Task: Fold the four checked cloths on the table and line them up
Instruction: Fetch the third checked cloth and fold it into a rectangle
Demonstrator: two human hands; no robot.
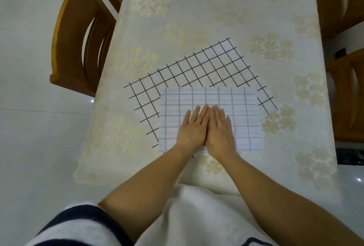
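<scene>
A folded white cloth with pale blue-grey checks [244, 107] lies near the table's front edge. It sits on top of a larger white cloth with black checks [197, 68], which lies spread flat and turned at an angle. My left hand [192, 127] and my right hand [219, 130] press flat on the folded cloth, side by side and touching, fingers straight and pointing away from me. Only these two cloths are in view.
The table [197, 9] wears a cream cloth with a pale flower pattern. A wooden chair [78, 34] stands at its left side, and wooden chairs [342, 3] stand along its right side. White tiled floor lies to the left.
</scene>
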